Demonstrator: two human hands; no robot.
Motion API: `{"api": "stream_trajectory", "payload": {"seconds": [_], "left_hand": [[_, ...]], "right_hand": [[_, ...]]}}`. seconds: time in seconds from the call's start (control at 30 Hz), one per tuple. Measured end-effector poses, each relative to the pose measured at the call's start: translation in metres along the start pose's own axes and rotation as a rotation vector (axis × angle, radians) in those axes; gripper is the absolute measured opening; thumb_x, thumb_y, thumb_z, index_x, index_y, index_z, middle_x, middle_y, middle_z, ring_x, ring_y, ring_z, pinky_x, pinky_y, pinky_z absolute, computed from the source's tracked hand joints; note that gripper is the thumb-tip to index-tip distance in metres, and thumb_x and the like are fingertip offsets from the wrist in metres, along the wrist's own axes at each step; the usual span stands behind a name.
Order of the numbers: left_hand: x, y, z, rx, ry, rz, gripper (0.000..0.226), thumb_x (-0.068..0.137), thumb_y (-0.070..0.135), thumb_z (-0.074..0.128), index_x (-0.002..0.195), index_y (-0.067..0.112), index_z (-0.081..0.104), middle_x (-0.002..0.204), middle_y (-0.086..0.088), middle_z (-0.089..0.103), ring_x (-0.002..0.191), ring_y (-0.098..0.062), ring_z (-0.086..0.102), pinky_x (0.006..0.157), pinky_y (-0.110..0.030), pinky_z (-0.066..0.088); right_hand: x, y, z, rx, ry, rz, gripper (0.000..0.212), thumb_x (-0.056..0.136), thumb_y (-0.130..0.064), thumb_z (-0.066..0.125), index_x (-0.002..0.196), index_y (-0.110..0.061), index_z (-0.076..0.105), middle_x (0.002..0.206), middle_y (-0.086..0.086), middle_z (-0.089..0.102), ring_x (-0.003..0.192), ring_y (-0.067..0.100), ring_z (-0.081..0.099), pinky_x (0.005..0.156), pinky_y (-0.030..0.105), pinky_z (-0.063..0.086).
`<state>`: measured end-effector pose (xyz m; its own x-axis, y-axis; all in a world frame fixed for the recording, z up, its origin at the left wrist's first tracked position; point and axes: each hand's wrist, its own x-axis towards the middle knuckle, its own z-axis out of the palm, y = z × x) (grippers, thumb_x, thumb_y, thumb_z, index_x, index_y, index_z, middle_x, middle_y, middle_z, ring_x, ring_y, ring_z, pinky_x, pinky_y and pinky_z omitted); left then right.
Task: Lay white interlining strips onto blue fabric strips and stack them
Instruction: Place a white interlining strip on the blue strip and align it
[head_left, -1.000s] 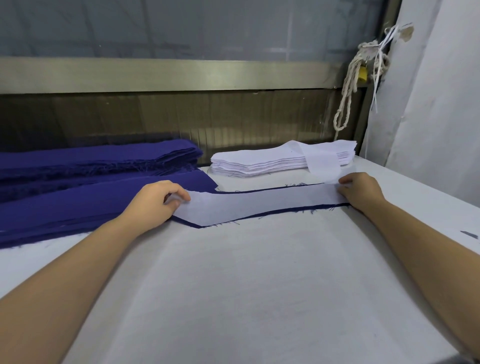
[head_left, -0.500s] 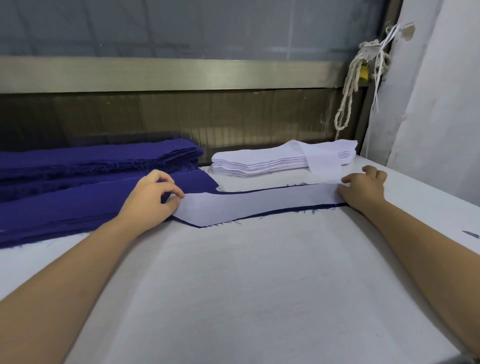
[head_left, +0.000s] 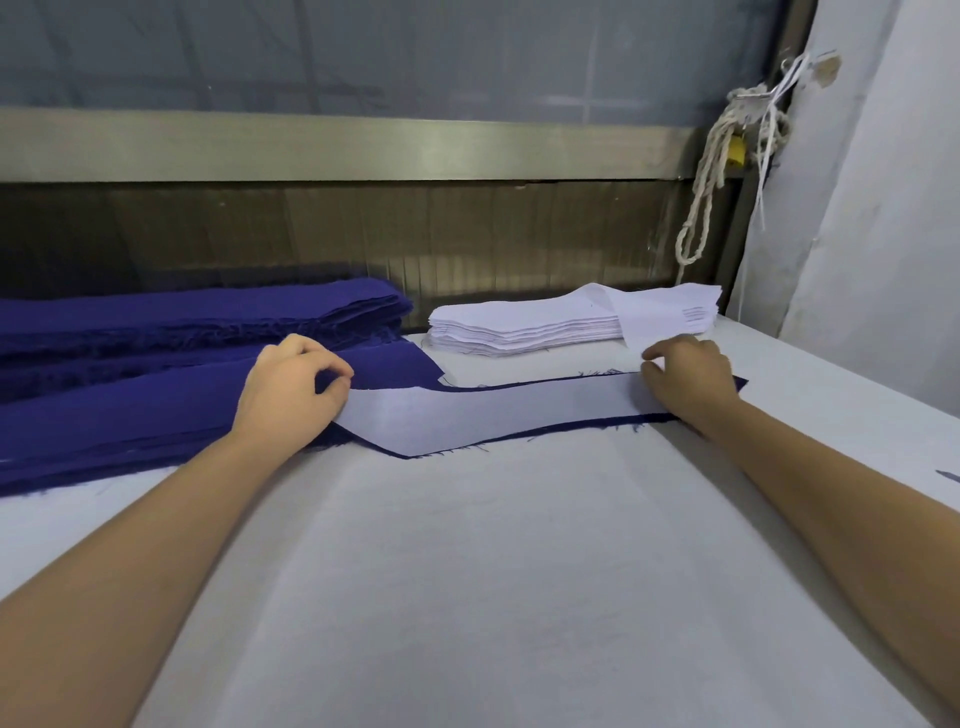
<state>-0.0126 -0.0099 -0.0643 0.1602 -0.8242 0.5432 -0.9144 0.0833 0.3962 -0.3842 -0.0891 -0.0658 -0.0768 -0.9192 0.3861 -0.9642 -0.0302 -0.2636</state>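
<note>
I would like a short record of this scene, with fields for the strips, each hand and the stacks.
white strip: lies flat on the blue strip, blue edge showing
left hand: pinches the blue strip's left end
right hand: rests on the right end, fingers curled
white stack: behind, top sheet folded over
blue piles: on the left
table: white
</note>
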Motion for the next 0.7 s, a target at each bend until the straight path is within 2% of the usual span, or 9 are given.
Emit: {"api": "stream_trajectory", "payload": {"seconds": [0.17, 0.33, 0.5, 0.7], "left_hand": [[0.011, -0.007, -0.005, -0.007, 0.112, -0.113, 0.016, 0.089, 0.019, 0.061, 0.103, 0.020, 0.068, 0.121, -0.003, 0.046, 0.117, -0.030, 0.034, 0.098, -0.036, 0.028], [0.018, -0.013, -0.008, -0.128, 0.109, -0.205, 0.018, 0.089, 0.020, 0.061, 0.106, 0.024, 0.066, 0.125, -0.001, 0.042, 0.122, -0.027, 0.032, 0.102, -0.035, 0.026], [0.021, -0.014, -0.006, -0.144, 0.082, -0.211, 0.019, 0.090, 0.022, 0.060, 0.107, 0.026, 0.064, 0.122, 0.006, 0.041, 0.122, -0.023, 0.031, 0.100, -0.031, 0.023], [0.023, -0.014, 0.000, -0.131, 0.040, -0.186, 0.020, 0.090, 0.022, 0.059, 0.109, 0.027, 0.062, 0.115, 0.010, 0.040, 0.122, -0.021, 0.031, 0.098, -0.028, 0.022]], "right_hand": [[0.004, -0.069, 0.010, 0.043, 0.003, -0.267, 0.034, 0.093, -0.014, 0.048, 0.124, -0.014, 0.061, 0.134, 0.009, 0.048, 0.122, 0.032, 0.037, 0.101, 0.034, 0.030], [0.013, -0.153, 0.023, 0.070, 0.022, -0.429, 0.034, 0.095, -0.017, 0.045, 0.126, -0.015, 0.059, 0.133, 0.007, 0.046, 0.121, 0.028, 0.037, 0.099, 0.033, 0.031], [0.021, -0.197, 0.035, -0.027, -0.035, -0.428, 0.032, 0.095, -0.014, 0.041, 0.122, -0.013, 0.059, 0.125, 0.011, 0.050, 0.116, 0.030, 0.041, 0.092, 0.034, 0.035], [0.036, -0.198, 0.051, -0.189, -0.028, -0.314, 0.031, 0.088, -0.002, 0.048, 0.118, -0.008, 0.054, 0.124, 0.011, 0.049, 0.116, 0.029, 0.042, 0.092, 0.033, 0.034]]}}
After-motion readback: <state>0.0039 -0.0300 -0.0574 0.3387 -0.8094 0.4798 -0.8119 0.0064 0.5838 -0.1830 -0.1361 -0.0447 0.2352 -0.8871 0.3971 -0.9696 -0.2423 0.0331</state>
